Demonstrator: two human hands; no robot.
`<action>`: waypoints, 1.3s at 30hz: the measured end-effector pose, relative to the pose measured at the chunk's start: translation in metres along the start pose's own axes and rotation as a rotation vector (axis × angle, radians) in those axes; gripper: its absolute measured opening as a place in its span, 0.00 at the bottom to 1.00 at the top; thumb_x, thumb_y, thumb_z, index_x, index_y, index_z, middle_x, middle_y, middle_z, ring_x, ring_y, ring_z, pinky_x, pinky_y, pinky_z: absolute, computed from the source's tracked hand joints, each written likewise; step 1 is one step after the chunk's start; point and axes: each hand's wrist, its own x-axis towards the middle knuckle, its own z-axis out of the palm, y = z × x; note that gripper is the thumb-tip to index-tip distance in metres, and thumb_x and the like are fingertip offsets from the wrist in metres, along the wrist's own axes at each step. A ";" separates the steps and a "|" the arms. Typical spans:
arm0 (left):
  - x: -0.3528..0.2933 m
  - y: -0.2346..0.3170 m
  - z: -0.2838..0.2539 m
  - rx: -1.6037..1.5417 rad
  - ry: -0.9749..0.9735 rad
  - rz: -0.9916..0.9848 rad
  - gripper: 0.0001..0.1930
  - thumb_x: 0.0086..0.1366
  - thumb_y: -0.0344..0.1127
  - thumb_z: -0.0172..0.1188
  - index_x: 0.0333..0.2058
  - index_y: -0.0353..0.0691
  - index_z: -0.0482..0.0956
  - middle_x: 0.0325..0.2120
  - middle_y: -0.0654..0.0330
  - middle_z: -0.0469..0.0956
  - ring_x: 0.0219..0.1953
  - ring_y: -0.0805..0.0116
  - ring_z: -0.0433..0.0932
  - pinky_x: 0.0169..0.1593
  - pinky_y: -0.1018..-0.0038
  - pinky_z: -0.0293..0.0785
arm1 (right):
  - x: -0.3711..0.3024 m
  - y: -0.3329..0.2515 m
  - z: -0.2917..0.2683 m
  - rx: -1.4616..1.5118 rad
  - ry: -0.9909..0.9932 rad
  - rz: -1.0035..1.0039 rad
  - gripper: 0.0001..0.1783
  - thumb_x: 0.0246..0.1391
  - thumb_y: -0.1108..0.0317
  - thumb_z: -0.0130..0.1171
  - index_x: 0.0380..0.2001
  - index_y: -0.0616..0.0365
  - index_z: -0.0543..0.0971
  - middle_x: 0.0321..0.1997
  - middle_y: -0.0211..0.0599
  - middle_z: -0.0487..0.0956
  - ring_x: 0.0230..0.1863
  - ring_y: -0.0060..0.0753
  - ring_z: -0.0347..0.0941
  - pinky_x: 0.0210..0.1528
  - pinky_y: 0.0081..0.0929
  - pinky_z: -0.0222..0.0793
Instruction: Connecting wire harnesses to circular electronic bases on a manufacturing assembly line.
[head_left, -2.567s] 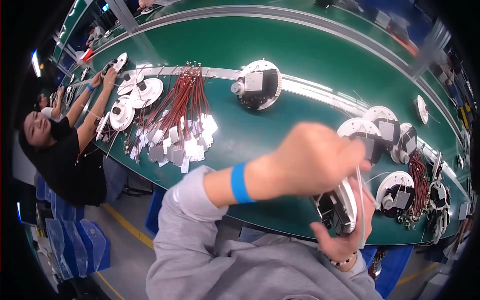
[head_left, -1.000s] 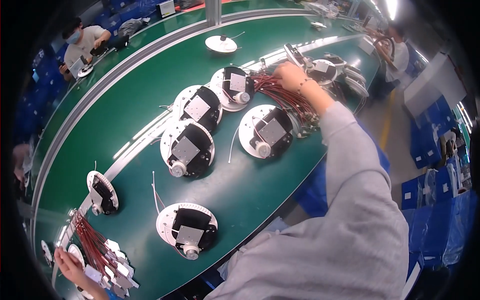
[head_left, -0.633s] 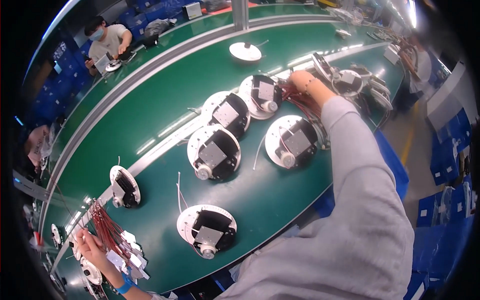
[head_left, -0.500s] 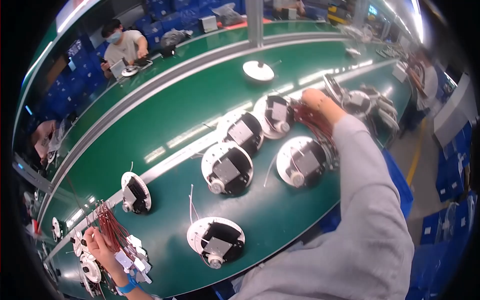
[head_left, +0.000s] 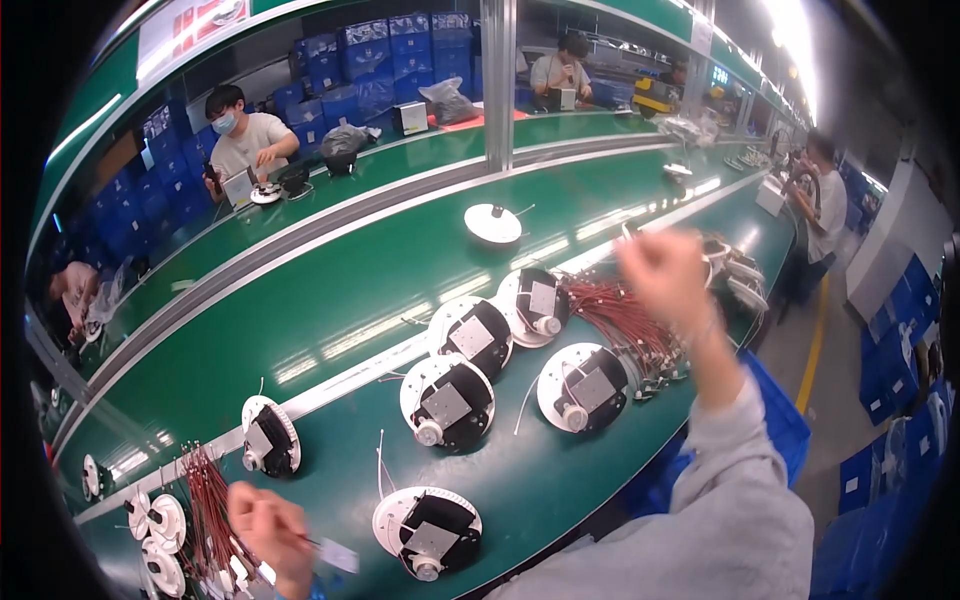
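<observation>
At the lower left, my left hand [head_left: 268,530] is closed, with a thin lead ending in a flat white tag [head_left: 338,556] sticking out from its fingers. Beside it lies a bundle of red wires [head_left: 205,500] with white pieces at the near end. My right hand [head_left: 665,280] is raised over the right of the bench, fingers curled but smeared by motion; what it holds, if anything, is unclear. Below it spreads a second bundle of red wires [head_left: 630,325]. Between my hands sit round white units with black housings, among them a near one [head_left: 428,535] and a middle one [head_left: 447,403].
A lone white disc unit [head_left: 493,225] rests on the green belt [head_left: 330,270]. More white discs [head_left: 165,520] are at the lower left, others [head_left: 735,270] at the right. Blue bins [head_left: 775,415] stand beside the bench. Co-workers [head_left: 250,150] sit across and farther along.
My left hand has moved right, away from the wire bundle, with a white-tagged lead. My right hand has lifted off the right-hand wires. The whole view has tilted up.
</observation>
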 end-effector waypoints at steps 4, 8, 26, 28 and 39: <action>-0.026 0.006 0.059 -0.096 -0.212 -0.445 0.05 0.58 0.27 0.40 0.23 0.38 0.59 0.11 0.59 0.68 0.04 0.78 0.59 0.08 0.82 0.58 | -0.090 -0.115 0.049 0.487 -0.117 -0.239 0.05 0.34 0.78 0.54 0.11 0.61 0.71 0.12 0.37 0.70 0.12 0.29 0.65 0.15 0.18 0.59; -0.043 -0.010 0.097 -0.024 -0.537 -0.420 0.04 0.57 0.26 0.48 0.25 0.34 0.65 0.15 0.58 0.72 0.14 0.77 0.71 0.16 0.83 0.66 | -0.126 -0.151 0.078 0.838 -0.068 0.159 0.04 0.41 0.80 0.50 0.21 0.67 0.74 0.26 0.42 0.75 0.29 0.29 0.72 0.29 0.20 0.68; -0.032 0.012 0.042 0.231 -0.423 -0.139 0.16 0.64 0.36 0.37 0.38 0.28 0.69 0.09 0.68 0.64 0.11 0.85 0.57 0.15 0.89 0.52 | -0.159 -0.176 0.082 1.103 -0.476 0.267 0.06 0.51 0.76 0.45 0.29 0.67 0.72 0.19 0.27 0.71 0.17 0.11 0.59 0.18 0.11 0.52; -0.032 0.016 0.039 0.170 -0.321 -0.212 0.18 0.64 0.38 0.35 0.38 0.28 0.69 0.08 0.68 0.64 0.10 0.85 0.57 0.14 0.89 0.52 | -0.158 -0.177 0.075 1.022 -0.598 0.289 0.05 0.48 0.79 0.47 0.27 0.68 0.74 0.21 0.31 0.74 0.17 0.13 0.61 0.18 0.12 0.54; -0.030 -0.004 0.036 -0.127 -0.247 -0.331 0.10 0.62 0.34 0.44 0.29 0.32 0.71 0.12 0.65 0.68 0.11 0.83 0.64 0.14 0.88 0.59 | -0.134 -0.180 0.076 0.979 -0.729 0.266 0.04 0.45 0.76 0.51 0.27 0.64 0.74 0.13 0.34 0.69 0.13 0.19 0.61 0.15 0.16 0.55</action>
